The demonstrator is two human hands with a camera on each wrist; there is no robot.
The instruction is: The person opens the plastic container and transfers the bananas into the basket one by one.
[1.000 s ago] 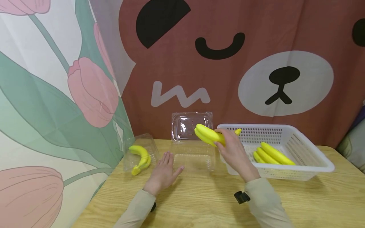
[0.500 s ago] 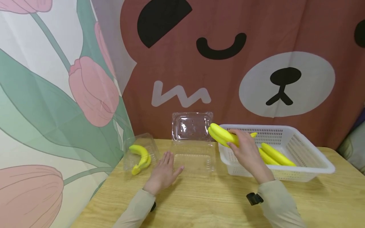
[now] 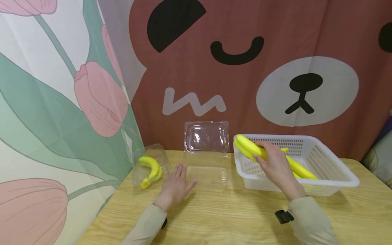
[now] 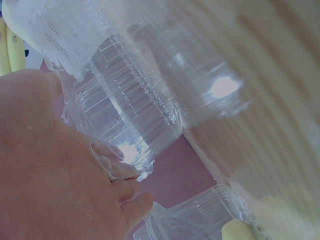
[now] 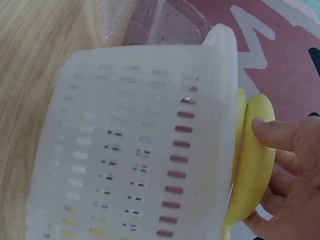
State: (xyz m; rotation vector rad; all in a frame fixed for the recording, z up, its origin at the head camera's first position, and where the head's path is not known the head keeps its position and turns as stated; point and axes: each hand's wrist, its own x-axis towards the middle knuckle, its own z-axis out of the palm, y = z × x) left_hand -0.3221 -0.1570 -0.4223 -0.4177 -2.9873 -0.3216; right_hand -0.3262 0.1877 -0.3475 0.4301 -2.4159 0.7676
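Banana bunch (image 3: 250,146) fills right grip (image 3: 275,165) over basket (image 3: 330,183), frame right. Left grip (image 3: 174,189) wide. Slack hold could drop bunch.

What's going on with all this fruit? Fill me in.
A person's right hand grips a bunch of bananas over the white basket, where more bananas lie. The left hand, fingers straight, is at the left side of an open clear container that shows no fruit inside. Further left, another clear container has yellow fruit in it.
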